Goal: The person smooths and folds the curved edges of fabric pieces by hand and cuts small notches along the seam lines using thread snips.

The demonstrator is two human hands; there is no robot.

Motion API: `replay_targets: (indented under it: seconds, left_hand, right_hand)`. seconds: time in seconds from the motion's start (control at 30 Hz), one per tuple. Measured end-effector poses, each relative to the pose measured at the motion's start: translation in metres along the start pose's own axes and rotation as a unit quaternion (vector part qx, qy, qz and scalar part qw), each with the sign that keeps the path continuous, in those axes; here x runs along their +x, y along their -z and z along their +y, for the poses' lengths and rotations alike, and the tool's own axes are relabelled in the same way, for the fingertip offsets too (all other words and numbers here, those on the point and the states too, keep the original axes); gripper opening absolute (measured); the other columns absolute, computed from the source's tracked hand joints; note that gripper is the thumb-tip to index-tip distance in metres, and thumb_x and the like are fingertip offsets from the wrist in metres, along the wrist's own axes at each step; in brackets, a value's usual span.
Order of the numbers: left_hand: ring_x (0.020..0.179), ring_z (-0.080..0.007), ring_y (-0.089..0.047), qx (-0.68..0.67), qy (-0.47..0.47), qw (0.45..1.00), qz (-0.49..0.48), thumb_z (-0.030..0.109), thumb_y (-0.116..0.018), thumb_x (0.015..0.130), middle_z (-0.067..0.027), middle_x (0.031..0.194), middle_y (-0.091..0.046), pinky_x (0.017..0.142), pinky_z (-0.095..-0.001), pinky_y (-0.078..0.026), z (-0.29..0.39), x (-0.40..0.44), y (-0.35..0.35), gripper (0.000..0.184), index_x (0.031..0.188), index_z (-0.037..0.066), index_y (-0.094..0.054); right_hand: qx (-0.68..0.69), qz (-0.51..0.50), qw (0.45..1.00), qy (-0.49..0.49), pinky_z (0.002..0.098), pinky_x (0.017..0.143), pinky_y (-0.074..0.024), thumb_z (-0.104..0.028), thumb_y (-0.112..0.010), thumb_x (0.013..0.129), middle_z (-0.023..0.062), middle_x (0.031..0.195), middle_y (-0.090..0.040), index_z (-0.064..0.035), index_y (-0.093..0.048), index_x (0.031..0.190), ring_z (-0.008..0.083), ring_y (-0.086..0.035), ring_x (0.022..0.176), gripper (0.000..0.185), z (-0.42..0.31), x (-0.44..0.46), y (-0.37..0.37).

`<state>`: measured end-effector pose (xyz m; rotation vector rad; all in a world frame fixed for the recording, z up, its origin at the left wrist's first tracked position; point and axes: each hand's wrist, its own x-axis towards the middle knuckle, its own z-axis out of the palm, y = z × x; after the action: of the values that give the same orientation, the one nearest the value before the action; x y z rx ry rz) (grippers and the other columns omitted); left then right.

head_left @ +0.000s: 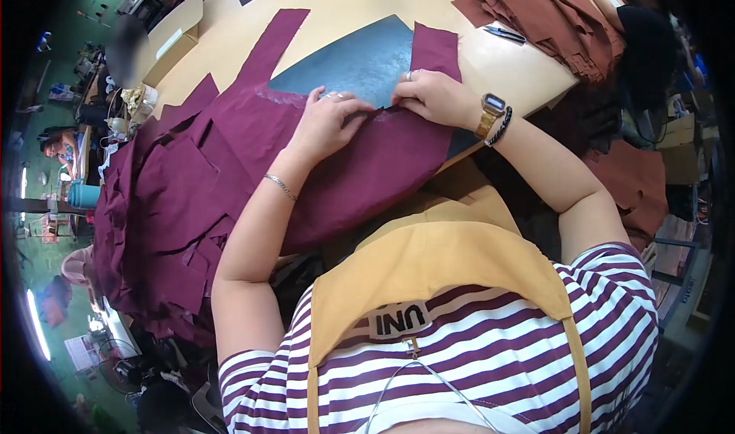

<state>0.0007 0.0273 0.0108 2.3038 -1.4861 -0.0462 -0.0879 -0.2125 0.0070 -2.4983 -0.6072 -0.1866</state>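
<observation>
A maroon fabric piece lies over the table's near edge, with straps reaching across a dark blue-grey flat sheet. Whitish marks show along its curved upper edge. My left hand has its fingers closed at that edge, thumb and forefinger pinching the cloth. Close beside it, my right hand pinches the same edge with fingers curled. Between the two fingertips the cloth edge is bunched up a little and looks dark. Whether a small item sits there is too small to tell.
A heap of maroon fabric hangs off the table's left side. Rust-brown fabric pieces are piled at the far right. Dark pens lie near them on the pale tabletop. A cardboard box stands at the back left.
</observation>
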Motion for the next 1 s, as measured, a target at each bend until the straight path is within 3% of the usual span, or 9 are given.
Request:
replay_targets:
  seconds: [0.13,0.33,0.53,0.63,0.73,1.0]
  left_hand:
    - [0.097,-0.0169,-0.064,0.071,-0.074,0.994,0.032,0.017,-0.062,0.088,0.0033,0.1,-0.067,0.105,-0.05,-0.035,-0.013,-0.007,0.001,0.019,0.101,0.026,-0.072]
    - [0.092,-0.0137,-0.063,0.182,-0.143,0.97,0.067,0.016,-0.06,0.085,0.0056,0.095,-0.065,0.103,-0.0479,-0.039,-0.017,-0.011,-0.005,0.023,0.101,0.028,-0.072]
    - [0.091,-0.0133,-0.063,0.17,-0.134,0.973,0.083,0.015,-0.059,0.085,0.0064,0.095,-0.064,0.104,-0.0479,-0.038,-0.016,-0.016,-0.007,0.023,0.1,0.026,-0.071]
    - [0.092,-0.0144,-0.064,0.159,-0.125,0.977,0.074,0.016,-0.063,0.086,0.0049,0.098,-0.065,0.105,-0.0466,-0.037,-0.019,-0.018,-0.005,0.02,0.103,0.026,-0.07]
    - [0.095,-0.0113,-0.063,0.172,-0.126,0.973,0.087,0.016,-0.059,0.085,0.0075,0.097,-0.065,0.106,-0.0487,-0.037,-0.022,-0.021,-0.002,0.021,0.099,0.026,-0.071]
    - [0.094,-0.0137,-0.065,0.201,-0.107,0.968,0.106,0.015,-0.059,0.085,0.0076,0.099,-0.065,0.104,-0.0501,-0.04,-0.05,-0.03,0.004,0.023,0.099,0.028,-0.071]
  right_hand:
    - [-0.097,0.082,0.987,0.098,0.035,0.075,-0.0515,-0.001,-0.06,0.08,0.0091,0.093,-0.063,-0.0062,-0.068,0.097,0.0246,-0.062,0.084,0.019,0.003,-0.011,-0.014]
    - [-0.176,0.07,0.977,0.094,0.0337,0.078,-0.0517,-0.003,-0.056,0.08,0.0087,0.097,-0.063,-0.0056,-0.067,0.101,0.025,-0.061,0.089,0.024,-0.007,-0.017,-0.021]
    - [-0.252,0.047,0.966,0.031,0.0341,0.081,-0.0496,-0.009,-0.05,0.086,0.0085,0.102,-0.062,-0.0094,-0.064,0.112,0.0229,-0.06,0.094,0.03,-0.038,-0.017,-0.022]
    - [-0.266,0.018,0.964,0.002,0.0337,0.082,-0.0486,-0.009,-0.051,0.085,0.0088,0.106,-0.061,-0.0079,-0.063,0.112,0.0227,-0.059,0.097,0.03,-0.044,-0.013,-0.033]
    - [-0.249,0.012,0.968,-0.02,0.0342,0.083,-0.0489,-0.009,-0.051,0.085,0.0099,0.108,-0.06,-0.0043,-0.062,0.113,0.0235,-0.058,0.097,0.031,-0.054,-0.014,-0.033]
    - [-0.218,0.022,0.976,-0.01,0.0339,0.082,-0.0504,-0.006,-0.05,0.085,0.0108,0.106,-0.059,-0.0042,-0.059,0.118,0.0251,-0.057,0.095,0.035,-0.051,-0.006,-0.04]
